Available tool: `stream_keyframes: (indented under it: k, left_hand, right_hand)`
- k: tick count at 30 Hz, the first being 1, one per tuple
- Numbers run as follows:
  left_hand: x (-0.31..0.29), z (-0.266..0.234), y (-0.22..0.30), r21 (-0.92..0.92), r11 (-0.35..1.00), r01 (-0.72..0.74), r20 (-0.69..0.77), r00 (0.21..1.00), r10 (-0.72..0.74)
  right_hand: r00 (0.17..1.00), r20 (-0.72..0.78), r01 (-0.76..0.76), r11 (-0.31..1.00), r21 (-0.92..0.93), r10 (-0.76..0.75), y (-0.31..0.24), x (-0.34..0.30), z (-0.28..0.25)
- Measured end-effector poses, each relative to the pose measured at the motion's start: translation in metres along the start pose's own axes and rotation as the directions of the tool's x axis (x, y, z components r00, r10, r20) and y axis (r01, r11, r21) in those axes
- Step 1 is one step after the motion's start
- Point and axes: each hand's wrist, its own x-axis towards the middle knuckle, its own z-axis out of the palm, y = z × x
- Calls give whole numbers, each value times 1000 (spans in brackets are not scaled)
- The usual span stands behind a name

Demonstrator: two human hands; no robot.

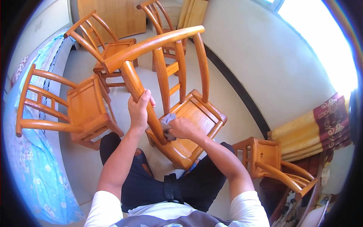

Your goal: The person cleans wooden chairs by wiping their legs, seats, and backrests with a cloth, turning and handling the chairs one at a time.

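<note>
A glossy orange-brown wooden chair [196, 113] stands between my knees, its back rising toward the far left. My left hand [139, 110] is wrapped round the chair's near back post, about halfway up. In my right hand [180, 128] a crumpled grey cloth [168, 125] is pressed against the foot of that same post, where it meets the seat. The fingers of my right hand are bent over the cloth, and part of it is hidden under them.
Matching wooden chairs stand around me: one at the left [87, 102], two at the back [113, 47] and one at the right [266, 155]. A bed with a light blue floral cover [38, 162] lines the left side. Yellow and maroon curtain fabric [310, 128] hangs at the right, near cluttered shelving.
</note>
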Motion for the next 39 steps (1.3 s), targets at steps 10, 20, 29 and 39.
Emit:
stream_keyframes:
  k: [10, 20, 29, 39]
  left_hand:
    - [-3, 1, -16, 236, 934, -268, -123, 945, 303]
    - [1, 5, -13, -342, 935, -96, -206, 978, 26]
    - [6, -4, -28, -252, 967, 41, -321, 939, -124]
    - [1, -1, -32, -335, 931, 148, -162, 964, -211]
  right_hand:
    - [958, -263, 236, 209, 949, 115, -26, 27, -96]
    - [641, -765, 673, 524, 521, -64, -42, 7, -57]
    - [993, -109, 86, 885, 457, -40, -5, -24, 45]
    - [764, -645, 612, 298, 732, 15, -48, -21, -54]
